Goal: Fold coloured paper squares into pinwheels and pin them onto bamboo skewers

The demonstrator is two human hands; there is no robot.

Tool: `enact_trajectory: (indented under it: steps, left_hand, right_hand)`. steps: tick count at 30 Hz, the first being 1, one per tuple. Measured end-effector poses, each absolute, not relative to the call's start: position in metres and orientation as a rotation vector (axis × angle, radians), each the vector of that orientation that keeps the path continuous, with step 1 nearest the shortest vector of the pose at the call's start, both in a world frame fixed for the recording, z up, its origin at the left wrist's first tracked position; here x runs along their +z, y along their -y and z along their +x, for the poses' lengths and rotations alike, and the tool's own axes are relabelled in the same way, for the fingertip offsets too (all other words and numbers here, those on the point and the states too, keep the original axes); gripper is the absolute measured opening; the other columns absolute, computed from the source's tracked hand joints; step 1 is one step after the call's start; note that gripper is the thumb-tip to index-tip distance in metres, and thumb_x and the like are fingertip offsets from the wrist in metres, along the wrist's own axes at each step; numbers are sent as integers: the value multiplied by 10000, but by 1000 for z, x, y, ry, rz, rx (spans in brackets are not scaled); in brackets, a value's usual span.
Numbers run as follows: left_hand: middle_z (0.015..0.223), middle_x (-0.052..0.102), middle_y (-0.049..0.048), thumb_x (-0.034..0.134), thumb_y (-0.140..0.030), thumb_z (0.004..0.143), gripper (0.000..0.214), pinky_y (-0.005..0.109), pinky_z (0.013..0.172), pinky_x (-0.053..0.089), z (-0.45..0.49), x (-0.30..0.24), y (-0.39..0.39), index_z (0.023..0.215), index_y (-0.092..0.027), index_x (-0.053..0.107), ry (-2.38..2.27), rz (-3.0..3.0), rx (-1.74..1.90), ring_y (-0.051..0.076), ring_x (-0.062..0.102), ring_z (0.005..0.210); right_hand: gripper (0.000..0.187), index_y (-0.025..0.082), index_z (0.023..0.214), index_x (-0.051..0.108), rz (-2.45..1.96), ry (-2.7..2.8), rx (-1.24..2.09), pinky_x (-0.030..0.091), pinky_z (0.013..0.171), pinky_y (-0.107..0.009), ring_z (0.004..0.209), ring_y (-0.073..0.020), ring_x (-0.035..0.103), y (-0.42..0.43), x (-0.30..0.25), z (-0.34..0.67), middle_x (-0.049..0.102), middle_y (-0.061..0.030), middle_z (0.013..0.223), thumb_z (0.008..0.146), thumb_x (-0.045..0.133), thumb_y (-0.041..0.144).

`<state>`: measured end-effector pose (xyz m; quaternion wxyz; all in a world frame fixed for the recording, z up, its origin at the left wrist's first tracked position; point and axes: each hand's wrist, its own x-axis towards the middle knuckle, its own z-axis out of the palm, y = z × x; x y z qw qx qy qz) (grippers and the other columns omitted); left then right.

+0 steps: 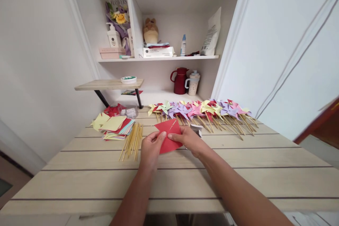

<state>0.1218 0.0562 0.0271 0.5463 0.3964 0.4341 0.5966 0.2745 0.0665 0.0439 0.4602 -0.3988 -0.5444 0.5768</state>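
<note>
Bright, even light; sharp centre, edges stretched.

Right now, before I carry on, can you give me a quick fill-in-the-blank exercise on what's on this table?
1. The left hand and right hand hold a paper square whose colour is ____.
2. The bundle of wooden sticks lies to the ____ of the left hand.
3. The pinwheels lie in a row at the table's ____ edge, near the shelves.

Missing words: red; left; far.
</note>
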Motion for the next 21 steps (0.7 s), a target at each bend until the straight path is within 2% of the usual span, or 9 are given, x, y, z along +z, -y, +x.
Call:
enact_trajectory:
  steps: [5, 9, 12, 14, 16, 18, 21]
  left_hand:
    - [744, 762, 77, 854, -401, 634, 348, 303, 699, 560, 123, 26, -55, 840, -132, 774, -983, 958, 1371, 214, 715, 716]
    - [752, 766, 84, 868, -345, 633, 351, 304, 671, 578, 122, 24, -58, 886, -122, 769, -950, 809, 1430, 205, 718, 667]
    - [784, 772, 103, 842, -282, 693, 294, 299, 672, 595, 118, 23, -62, 919, -115, 756, -929, 607, 1466, 200, 729, 681]
    - [809, 777, 109, 798, -235, 756, 196, 281, 674, 601, 115, 23, -65, 904, -117, 748, -919, 484, 1506, 188, 734, 694]
    - [830, 781, 105, 744, -197, 813, 104, 260, 676, 602, 112, 22, -67, 884, -122, 740, -892, 396, 1553, 171, 735, 707]
    - [840, 783, 92, 712, -180, 843, 66, 242, 671, 600, 110, 22, -69, 883, -131, 732, -873, 328, 1578, 153, 732, 704]
    - [826, 781, 64, 701, -166, 854, 51, 218, 645, 591, 108, 22, -70, 898, -148, 720, -846, 236, 1604, 129, 720, 675]
  right_hand:
    - [387, 140, 903, 738, -977, 1353, 1418, 490, 721, -314, 748, -195, 656, -68, 41, 275, 755, -64, 865, 667, 814, 437]
    - [365, 160, 945, 696, -934, 1384, 1327, 491, 738, -330, 757, -196, 645, -72, 36, 274, 729, -53, 854, 753, 748, 466]
    - [416, 205, 1169, 604, -925, 1480, 1131, 500, 794, -364, 809, -206, 643, -70, 37, 274, 698, -33, 862, 843, 665, 456]
    - [546, 251, 1351, 490, -935, 1622, 923, 490, 879, -403, 946, -227, 628, -67, 39, 272, 672, -54, 1013, 857, 660, 408]
    - [655, 299, 1433, 428, -934, 1782, 648, 458, 963, -440, 1059, -243, 576, -62, 41, 269, 595, -75, 1160, 834, 691, 325]
    - [667, 326, 1439, 448, -940, 1878, 396, 461, 959, -441, 1008, -233, 559, -58, 41, 263, 542, -71, 1127, 823, 680, 223]
    - [604, 323, 1425, 485, -958, 1943, 237, 505, 797, -357, 781, -185, 542, -54, 35, 253, 509, -33, 922, 861, 584, 128]
